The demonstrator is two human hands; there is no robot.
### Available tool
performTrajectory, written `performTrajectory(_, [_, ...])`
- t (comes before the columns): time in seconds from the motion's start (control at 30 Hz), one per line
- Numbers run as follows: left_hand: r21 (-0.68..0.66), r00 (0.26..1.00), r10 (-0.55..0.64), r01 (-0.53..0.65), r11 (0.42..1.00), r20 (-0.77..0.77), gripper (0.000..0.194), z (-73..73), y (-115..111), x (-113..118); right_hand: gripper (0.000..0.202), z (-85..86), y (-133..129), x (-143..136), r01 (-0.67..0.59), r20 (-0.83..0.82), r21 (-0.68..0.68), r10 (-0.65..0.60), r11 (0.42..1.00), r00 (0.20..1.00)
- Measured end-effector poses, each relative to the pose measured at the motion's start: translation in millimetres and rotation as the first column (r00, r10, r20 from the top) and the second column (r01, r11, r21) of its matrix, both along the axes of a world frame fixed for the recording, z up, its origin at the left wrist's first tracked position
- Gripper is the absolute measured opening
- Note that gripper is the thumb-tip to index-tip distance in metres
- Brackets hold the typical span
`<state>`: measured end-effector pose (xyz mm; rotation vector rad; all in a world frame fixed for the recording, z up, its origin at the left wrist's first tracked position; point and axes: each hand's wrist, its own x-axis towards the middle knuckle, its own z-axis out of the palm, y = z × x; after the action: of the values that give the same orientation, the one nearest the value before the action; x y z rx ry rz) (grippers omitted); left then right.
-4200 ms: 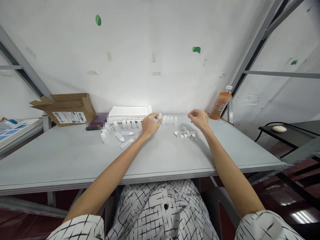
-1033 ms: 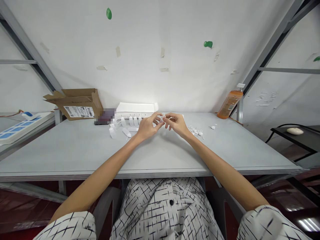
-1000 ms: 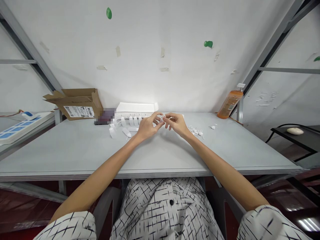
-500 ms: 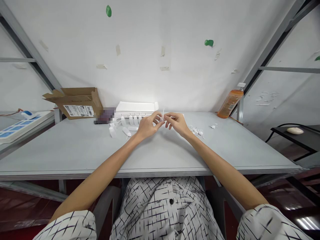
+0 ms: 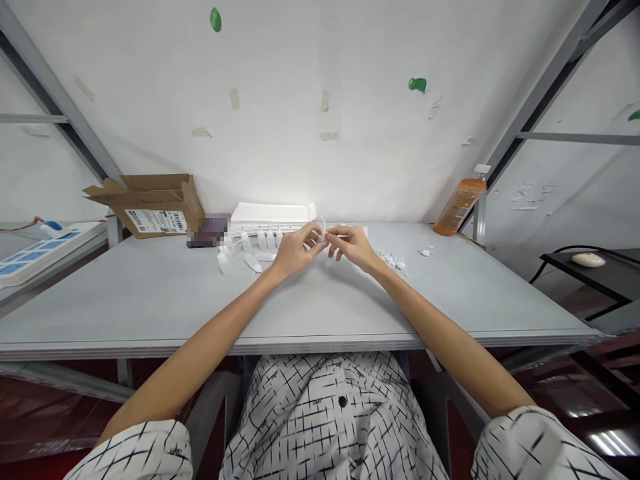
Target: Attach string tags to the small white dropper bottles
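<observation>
From view centre: open brown cardboard box (image 5: 156, 201) between 9 and 10 o'clock; long white-and-blue power strip (image 5: 50, 252), 9 o'clock; white-capped plastic bottle of orange liquid (image 5: 461, 206), between 2 and 3.

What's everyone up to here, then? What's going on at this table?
One person's left hand and right hand meet over the table, fingertips on a small whitish piece, a thin strand sticking up from it. The fingers hide most of it. Small white bottles stand and lie to the left; a pile of small white parts lies to the right.
</observation>
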<state>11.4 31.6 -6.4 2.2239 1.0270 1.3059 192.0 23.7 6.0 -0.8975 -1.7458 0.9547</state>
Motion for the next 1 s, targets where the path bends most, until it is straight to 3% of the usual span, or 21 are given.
performTrajectory(0.4, [-0.044, 1.000, 0.008, -0.007, 0.999, 0.021, 0.028, 6.8, -6, 1, 0.031, 0.7, 2, 0, 0.003, -0.044, -0.037, -0.005, 0.999, 0.999])
performTrajectory(0.53, [-0.161, 0.991, -0.059, 0.078, 0.984, 0.120, 0.030, 8.5, -4, 1, 0.030, 1.4, 0, -1, 0.048, -0.047, -0.009, -0.048, 0.999, 0.998])
performTrajectory(0.63, [-0.319, 0.951, -0.099, 0.194, 0.927, 0.292, 0.028, 11.2, -2, 1, 0.033, 1.4, -1, -2, 0.061, -0.056, 0.019, -0.059, 0.998, 0.997])
performTrajectory(0.77, [-0.495, 0.860, -0.055, 0.343, 0.798, 0.508, 0.025, 15.9, -3, 2, 0.032, 0.9, -2, -3, 0.074, -0.044, 0.050, -0.071, 0.996, 0.996])
performTrajectory(0.9, [-0.587, 0.839, -0.034, 0.408, 0.699, 0.542, 0.019, 20.7, -9, 3, 0.027, 0.1, -3, -4, 0.080, -0.014, 0.083, -0.079, 0.993, 0.997])
performTrajectory(1.0, [-0.624, 0.855, -0.024, 0.397, 0.673, 0.518, 0.024, 23.4, -13, 3, 0.025, 0.4, -5, -5, 0.096, 0.020, 0.115, -0.099, 0.989, 0.995])
